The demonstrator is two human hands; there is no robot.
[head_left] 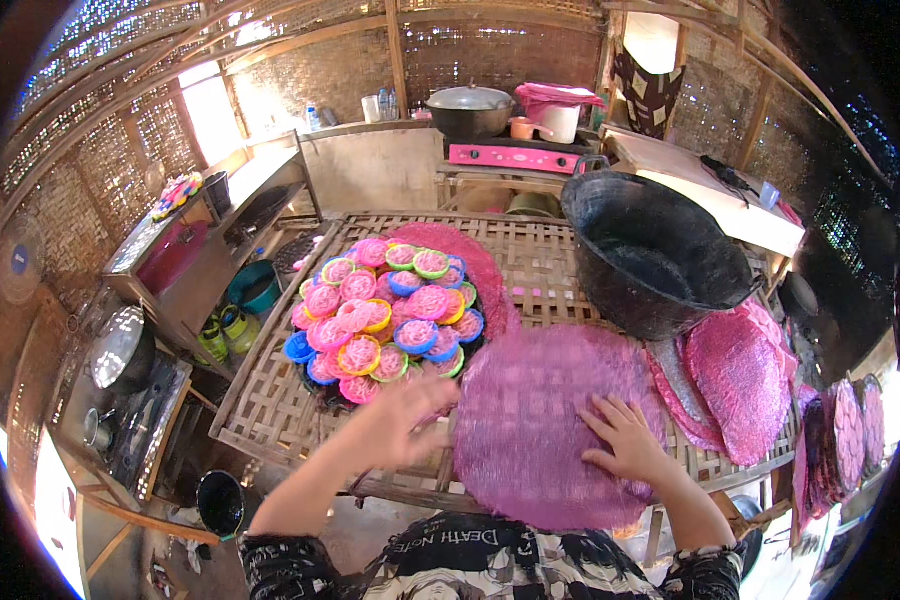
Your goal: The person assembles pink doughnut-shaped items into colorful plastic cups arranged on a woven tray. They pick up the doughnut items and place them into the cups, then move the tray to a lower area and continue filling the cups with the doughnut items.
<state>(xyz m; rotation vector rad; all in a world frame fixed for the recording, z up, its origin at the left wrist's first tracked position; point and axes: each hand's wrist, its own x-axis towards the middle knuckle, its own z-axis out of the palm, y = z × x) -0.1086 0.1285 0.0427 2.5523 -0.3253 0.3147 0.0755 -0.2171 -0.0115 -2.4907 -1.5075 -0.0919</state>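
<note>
Touching round mesh-like purple sheet [530, 430]: right hand [628, 445], fingers spread; left hand [398, 425] blurred, fingers seemingly apart.

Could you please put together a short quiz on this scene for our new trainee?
1. Which hand is over the round purple sheet: the left hand or the right hand?
2. True or false: the black tub is to the left of the pile of colourful cups, as the wearer sees it.
3. Fill in the colour: the dark pot on the pink stove has a ____ lid.

Key:
1. The right hand.
2. False; it is to the right.
3. Silver.
</note>
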